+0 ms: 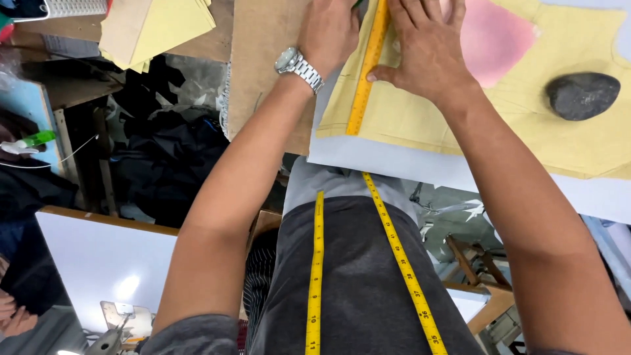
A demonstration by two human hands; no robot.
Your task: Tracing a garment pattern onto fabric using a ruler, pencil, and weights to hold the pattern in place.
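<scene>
We press our right hand [427, 49] flat on the long orange ruler [365, 72], steadying it over yellow pattern paper [526, 125]; our left hand [328, 33] beside it, grip unclear.

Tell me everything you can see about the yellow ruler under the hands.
The yellow ruler is a long, flat, straight strip, orange-yellow, with fine marks along its edge. It lies flat on the pale yellow paper pattern, running from near that sheet's lower edge up and slightly rightwards out of view at the top. The right hand presses it with the thumb at its right edge; the left hand rests beside its left edge. Its upper end is hidden.
</scene>
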